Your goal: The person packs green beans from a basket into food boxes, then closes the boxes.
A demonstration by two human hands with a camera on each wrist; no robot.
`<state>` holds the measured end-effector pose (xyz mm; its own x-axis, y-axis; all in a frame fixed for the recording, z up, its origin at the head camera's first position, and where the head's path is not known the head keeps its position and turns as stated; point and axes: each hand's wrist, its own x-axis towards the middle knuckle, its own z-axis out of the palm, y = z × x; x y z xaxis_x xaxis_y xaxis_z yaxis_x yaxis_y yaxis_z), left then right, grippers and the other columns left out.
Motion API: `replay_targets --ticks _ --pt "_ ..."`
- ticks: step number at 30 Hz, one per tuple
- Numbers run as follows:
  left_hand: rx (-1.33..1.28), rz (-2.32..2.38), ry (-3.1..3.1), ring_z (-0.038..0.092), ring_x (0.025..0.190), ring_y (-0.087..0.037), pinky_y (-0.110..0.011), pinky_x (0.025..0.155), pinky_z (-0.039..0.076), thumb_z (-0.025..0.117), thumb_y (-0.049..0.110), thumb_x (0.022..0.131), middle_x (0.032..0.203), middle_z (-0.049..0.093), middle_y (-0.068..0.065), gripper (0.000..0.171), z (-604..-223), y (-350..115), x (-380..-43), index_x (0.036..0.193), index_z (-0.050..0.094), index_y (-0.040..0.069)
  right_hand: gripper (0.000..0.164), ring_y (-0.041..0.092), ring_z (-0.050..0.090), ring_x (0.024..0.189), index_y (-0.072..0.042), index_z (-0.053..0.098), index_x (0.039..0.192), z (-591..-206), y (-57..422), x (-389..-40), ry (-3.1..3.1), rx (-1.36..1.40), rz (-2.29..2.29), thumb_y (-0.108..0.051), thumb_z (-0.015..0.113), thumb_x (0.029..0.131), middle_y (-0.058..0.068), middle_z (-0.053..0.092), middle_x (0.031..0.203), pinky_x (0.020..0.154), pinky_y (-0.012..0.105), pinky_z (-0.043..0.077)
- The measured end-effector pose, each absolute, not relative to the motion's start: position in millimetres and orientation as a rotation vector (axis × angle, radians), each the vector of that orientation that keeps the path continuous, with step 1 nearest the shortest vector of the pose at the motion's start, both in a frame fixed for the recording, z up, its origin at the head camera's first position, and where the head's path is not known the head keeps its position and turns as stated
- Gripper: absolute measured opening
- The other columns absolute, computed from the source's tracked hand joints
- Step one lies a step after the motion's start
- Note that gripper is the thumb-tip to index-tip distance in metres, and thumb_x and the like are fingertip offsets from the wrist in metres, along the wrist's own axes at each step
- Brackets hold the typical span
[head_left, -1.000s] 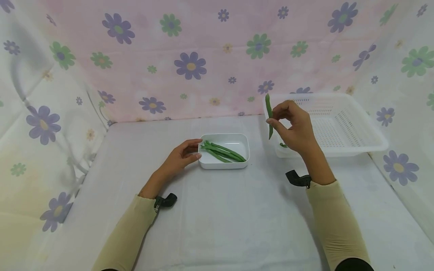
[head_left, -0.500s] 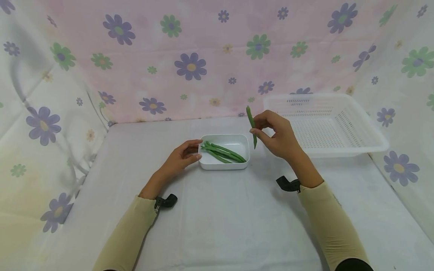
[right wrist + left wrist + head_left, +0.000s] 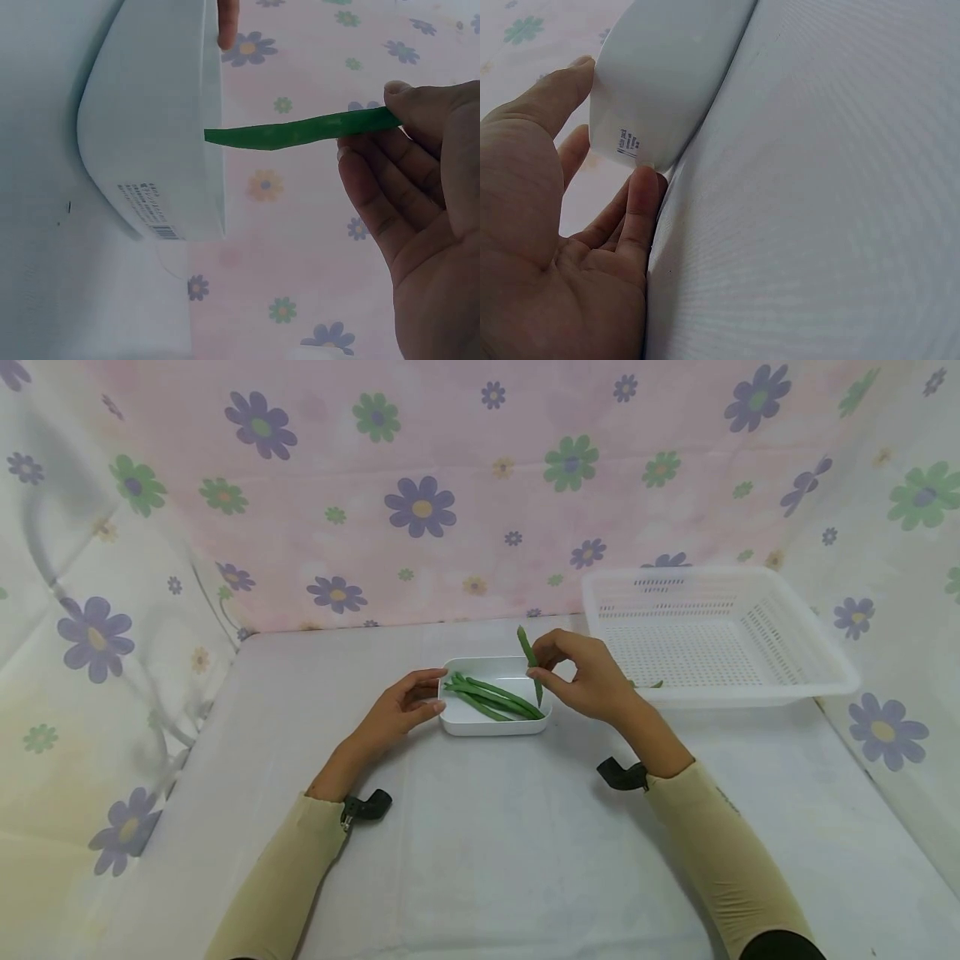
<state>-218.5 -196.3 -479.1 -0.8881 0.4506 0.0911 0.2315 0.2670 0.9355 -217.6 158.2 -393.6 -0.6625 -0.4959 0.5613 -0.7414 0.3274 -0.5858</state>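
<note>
My right hand (image 3: 581, 672) pinches a green bean (image 3: 529, 664) between thumb and fingers. The bean hangs nearly upright, its lower tip just inside the right end of a small white dish (image 3: 468, 723). In the right wrist view the bean (image 3: 292, 133) reaches from the fingertips to the dish's rim. Several green beans (image 3: 498, 697) lie side by side in the dish, roughly lengthwise. My left hand (image 3: 393, 710) rests its thumb and fingers against the dish's left end. From the left wrist, the thumb (image 3: 559, 94) touches near the rim, while other fingertips stay low by the tabletop.
A larger white perforated basket (image 3: 795, 697) stands at the back right, with small bits of green (image 3: 657, 684) visible near its front wall. White cloth (image 3: 480, 827) covers the table. Flowered curtains (image 3: 465, 443) enclose the back and both sides.
My right hand has carried the bean left and down, from above the basket's left edge to the dish's right end. The left hand, the dish and the beans in it have stayed put.
</note>
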Motion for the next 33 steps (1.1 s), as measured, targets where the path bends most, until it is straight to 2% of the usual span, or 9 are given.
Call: replay_targets --ticks 15,20,26,33 --pt "0.631 1.67 2.337 0.056 0.139 -0.027 -0.027 0.111 0.049 0.071 0.018 0.105 0.149 0.057 -0.009 0.057 -482.2 -197.0 -219.8 0.157 0.051 0.024 0.02 0.012 0.068 0.084 -0.006 0.069 0.109 -407.7 151.8 -221.5 -2.473 1.203 1.262 -0.004 0.082 0.093 0.0 0.073 0.097 0.077 0.037 0.062" --pt "0.64 1.685 2.33 0.056 0.139 -0.03 -0.028 0.11 0.05 0.071 0.016 0.104 0.15 0.057 -0.012 0.057 -479.5 -196.3 -218.5 0.157 0.051 0.021 0.021 0.013 0.068 0.084 -0.006 0.068 0.109 -412.0 150.0 -222.4 -2.506 1.206 1.264 -0.003 0.082 0.093 0.001 0.072 0.095 0.077 0.04 0.062" --pt "0.63 1.685 2.33 0.054 0.14 -0.033 -0.034 0.113 0.049 0.071 0.016 0.105 0.151 0.055 -0.014 0.056 -478.8 -196.4 -218.4 0.157 0.051 0.02 0.024 0.013 0.069 0.084 -0.006 0.068 0.112 -417.8 147.8 -224.0 -2.554 1.213 1.244 -0.003 0.082 0.092 0.0 0.072 0.094 0.075 0.043 0.062" --pt "0.641 1.675 2.337 0.054 0.141 -0.03 -0.033 0.113 0.049 0.071 0.019 0.105 0.152 0.055 -0.01 0.056 -479.2 -196.9 -218.4 0.158 0.05 0.021 0.026 0.013 0.068 0.086 -0.005 0.068 0.116 -425.6 145.7 -225.9 -2.611 1.218 1.177 -0.004 0.081 0.094 0.0 0.072 0.096 0.077 0.04 0.061"
